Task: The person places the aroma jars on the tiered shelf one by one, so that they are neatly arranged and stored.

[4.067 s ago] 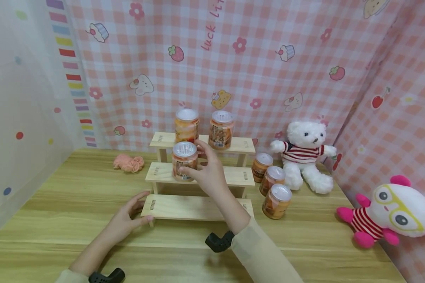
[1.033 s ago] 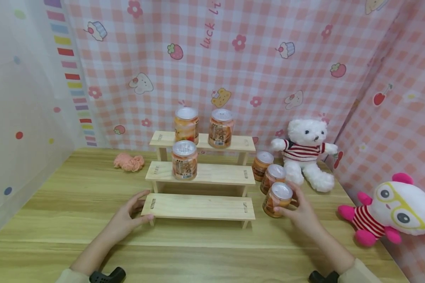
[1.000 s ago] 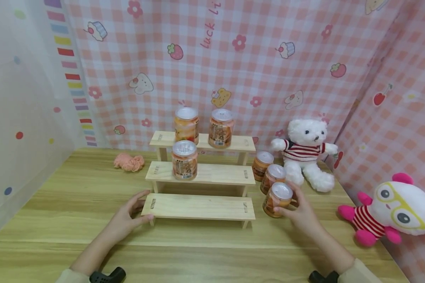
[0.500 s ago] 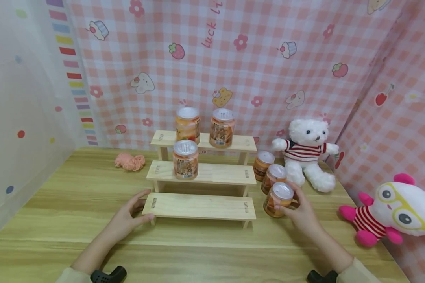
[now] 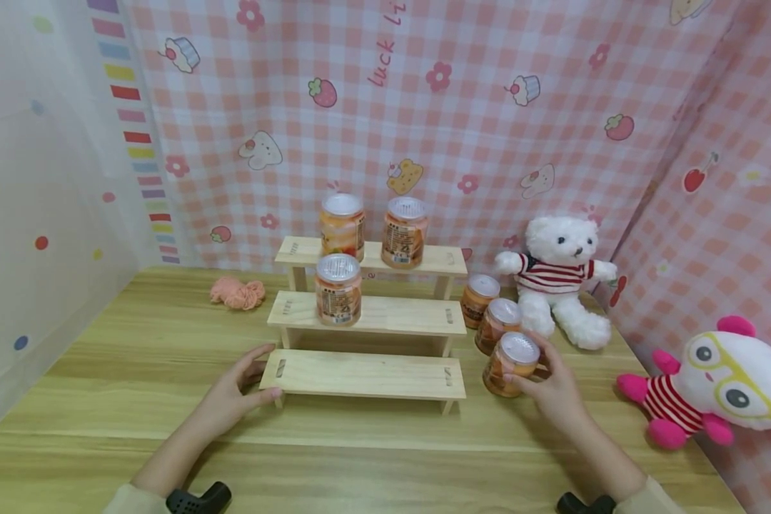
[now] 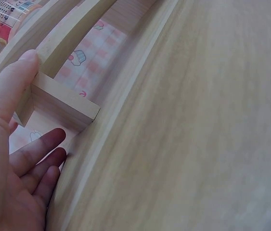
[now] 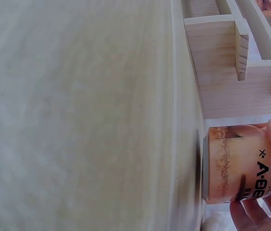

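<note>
A three-step wooden stand (image 5: 366,375) stands mid-table. My left hand (image 5: 231,396) holds the left end of its lowest step, thumb on the front edge and forefinger reaching the back corner; in the left wrist view the other fingers (image 6: 39,166) hang loosely beside the leg. At the stand's right, my right hand (image 5: 555,382) grips a canned-fruit jar (image 5: 507,371) with a silver lid, thumb on the near side. The right wrist view shows its orange label (image 7: 243,163), with a shadow under its base. Two similar jars, one near (image 5: 496,330) and one farther back (image 5: 475,303), stand behind it.
Two jars, left (image 5: 342,228) and right (image 5: 405,235), stand on the top step, and one jar (image 5: 338,293) on the middle step's left. A white teddy bear (image 5: 562,278) sits behind the right-hand jars. A panda plush (image 5: 707,385) lies far right; pink yarn (image 5: 238,293) lies left.
My right hand has left the middle-step jar and taken the front jar on the right, which has shifted slightly right and now leans. My left hand stays at the stand.
</note>
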Demonstrator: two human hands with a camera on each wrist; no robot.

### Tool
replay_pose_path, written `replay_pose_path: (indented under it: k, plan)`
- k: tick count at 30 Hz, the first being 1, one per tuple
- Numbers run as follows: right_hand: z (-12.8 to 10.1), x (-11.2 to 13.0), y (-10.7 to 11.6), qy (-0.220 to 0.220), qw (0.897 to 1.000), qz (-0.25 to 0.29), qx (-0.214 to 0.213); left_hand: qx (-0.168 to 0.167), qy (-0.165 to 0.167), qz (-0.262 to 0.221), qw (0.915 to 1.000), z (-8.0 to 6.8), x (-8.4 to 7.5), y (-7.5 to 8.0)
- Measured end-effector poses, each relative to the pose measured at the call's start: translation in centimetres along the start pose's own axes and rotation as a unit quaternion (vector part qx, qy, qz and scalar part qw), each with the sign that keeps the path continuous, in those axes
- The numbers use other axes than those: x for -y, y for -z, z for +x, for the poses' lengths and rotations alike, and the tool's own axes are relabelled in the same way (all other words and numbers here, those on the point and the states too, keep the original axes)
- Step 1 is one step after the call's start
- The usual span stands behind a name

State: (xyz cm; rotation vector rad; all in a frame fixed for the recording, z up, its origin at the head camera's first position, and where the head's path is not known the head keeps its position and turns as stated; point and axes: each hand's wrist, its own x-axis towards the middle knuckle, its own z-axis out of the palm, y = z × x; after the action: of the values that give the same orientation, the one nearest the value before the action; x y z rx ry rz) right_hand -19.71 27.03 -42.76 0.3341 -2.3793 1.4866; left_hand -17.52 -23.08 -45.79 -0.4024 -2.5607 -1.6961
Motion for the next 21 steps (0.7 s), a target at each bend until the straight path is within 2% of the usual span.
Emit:
replay_pose_path:
  k: [10,15,21]
  plan:
    - [-0.4,1.3,0.4,0.010,0.999,-0.005,-0.043,-0.001,0.002,0.012,0.9999,0.1,0.0,0.0]
    - [-0.4,2.2,0.7,-0.001,0.998,-0.010,-0.062,0.001,0.004,0.019,0.9998,0.1,0.1,0.0]
    - [0.1,3.7,0.9,0.005,0.996,-0.001,-0.088,0.001,0.006,0.006,1.0000,0.0,0.1,0.0]
